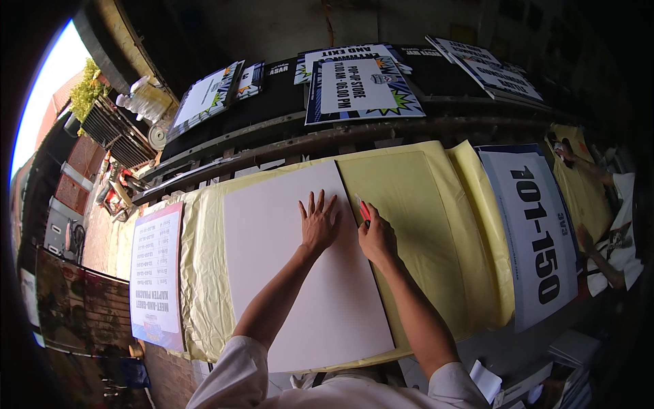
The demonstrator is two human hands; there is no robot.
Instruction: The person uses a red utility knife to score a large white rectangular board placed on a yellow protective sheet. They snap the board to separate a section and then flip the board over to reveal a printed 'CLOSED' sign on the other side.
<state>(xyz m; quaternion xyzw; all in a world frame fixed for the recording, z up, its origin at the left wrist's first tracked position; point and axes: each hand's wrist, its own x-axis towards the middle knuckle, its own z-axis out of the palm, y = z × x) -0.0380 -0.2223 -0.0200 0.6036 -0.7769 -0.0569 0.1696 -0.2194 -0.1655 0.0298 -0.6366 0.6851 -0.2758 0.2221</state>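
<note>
**Cutter at the white board's edge**

Your left hand lies flat and open, fingers spread, on the white board. Your right hand is closed around a red cutter at the board's right edge. The board rests on yellow backing paper covering the table. A printed poster lies to the left and a numbered sign to the right.

1. Blank board laid on paper sheet, which covers the table.
2. Left hand pressed flat on board, near its right edge.
3. Right hand just beside it, cutter gripped at that edge.
4. Printed signs placed left, right, behind.
</note>
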